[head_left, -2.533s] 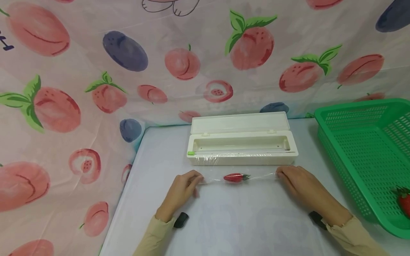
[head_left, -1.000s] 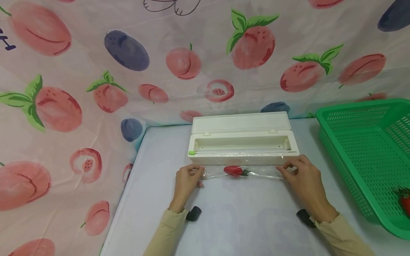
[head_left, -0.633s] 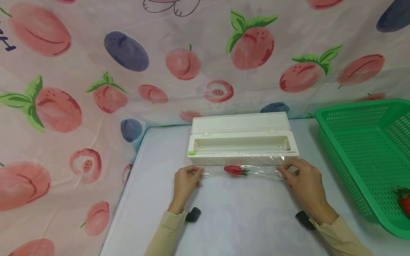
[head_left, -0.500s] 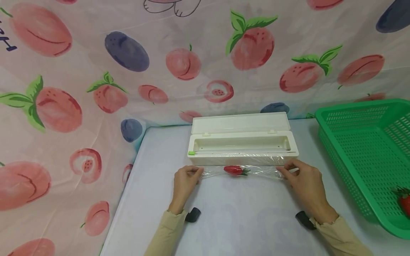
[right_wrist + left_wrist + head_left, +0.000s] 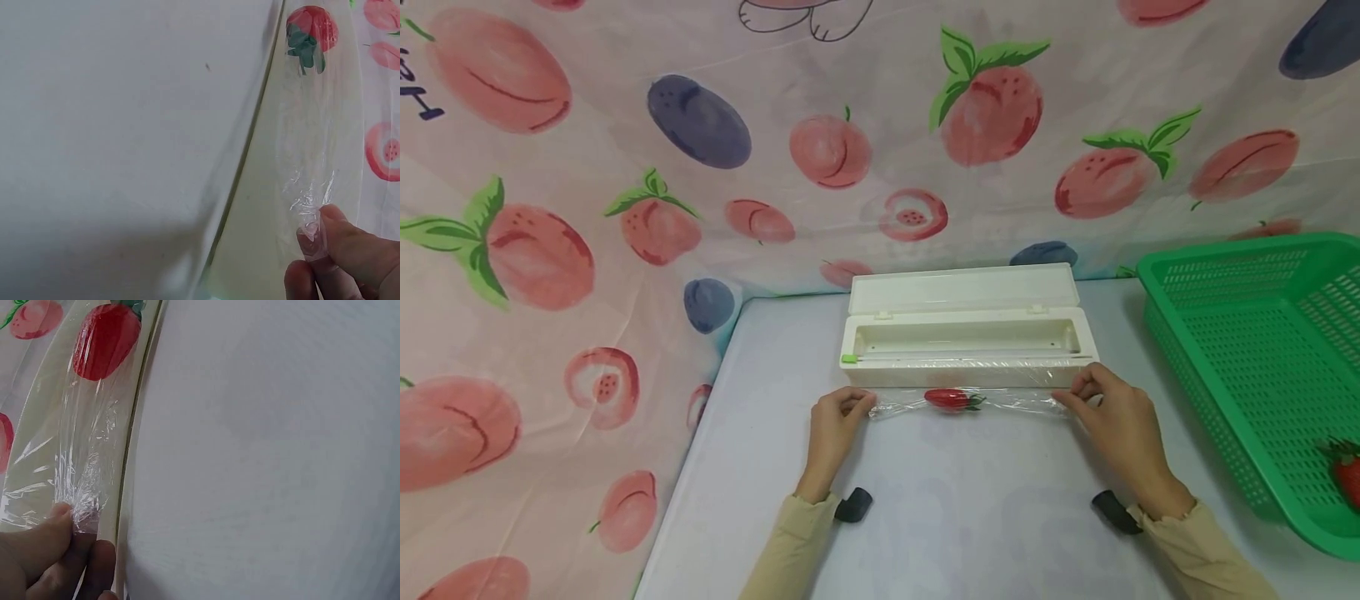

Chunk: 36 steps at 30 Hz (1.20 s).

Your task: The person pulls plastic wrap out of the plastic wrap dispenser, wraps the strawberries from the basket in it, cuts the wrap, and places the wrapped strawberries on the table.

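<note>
A red strawberry [image 5: 947,399] with green leaves lies inside a strip of clear plastic wrap [image 5: 1018,403], just in front of the white wrap box [image 5: 859,377]. My left hand [image 5: 833,433] pinches the strip's left end; thumb and fingertips press the gathered film in the left wrist view. At the other end, my right hand [image 5: 1120,429] pinches the film between thumb and finger, where it bunches up in the right wrist view. The film stretches between both hands and runs up over the box front.
The box's lid [image 5: 962,289] stands raised at the back, and a green slider [image 5: 849,358] sits at the left of its front rail. To the right is a green basket [image 5: 1217,442] with another strawberry [image 5: 1348,473]. Fruit-print cloth [image 5: 760,142] hangs behind.
Since the earliest frame, both hands and the wrapped strawberry have moved away from me, up to the box front. Lately the right hand has shifted slightly along the film's right end.
</note>
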Available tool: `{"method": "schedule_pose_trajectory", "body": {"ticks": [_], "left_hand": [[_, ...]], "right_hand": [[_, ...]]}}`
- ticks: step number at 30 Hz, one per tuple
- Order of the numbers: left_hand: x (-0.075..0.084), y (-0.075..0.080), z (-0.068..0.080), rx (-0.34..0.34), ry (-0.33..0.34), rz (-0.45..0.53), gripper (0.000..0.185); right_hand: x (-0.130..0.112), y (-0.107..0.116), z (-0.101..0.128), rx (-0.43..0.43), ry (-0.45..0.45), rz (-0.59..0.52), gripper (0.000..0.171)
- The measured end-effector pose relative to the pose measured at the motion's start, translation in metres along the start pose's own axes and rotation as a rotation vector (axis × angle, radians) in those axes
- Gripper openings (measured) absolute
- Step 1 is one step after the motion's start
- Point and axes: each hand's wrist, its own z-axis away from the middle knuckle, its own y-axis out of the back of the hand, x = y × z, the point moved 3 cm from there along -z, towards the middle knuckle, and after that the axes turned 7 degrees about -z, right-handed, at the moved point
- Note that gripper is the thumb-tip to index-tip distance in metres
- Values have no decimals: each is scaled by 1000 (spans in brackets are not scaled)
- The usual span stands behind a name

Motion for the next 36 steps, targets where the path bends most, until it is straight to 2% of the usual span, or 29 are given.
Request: {"method": "schedule_pose_trajectory", "body": {"ticks": [10,19,24,28,32,36], "left_hand": [[0,0,-3,-58,21,-3,16],[-4,3,-4,-141,42,82,17],[-5,5,-4,-151,50,102,17],[-3,8,-3,-105,-1,98,16],[1,14,-2,-7,-74,93,15],[7,20,0,79,-99,77,19]], "right_hand": [[9,0,-2,-47,-28,-17,22],[11,1,-5,-94,-23,-31,17],[11,3,-5,-94,-13,-31,15],[9,5,-5,-87,-1,-22,15],[5,7,-5,-72,24,-8,15],[-1,8,-6,-46,67,3,15]]}}
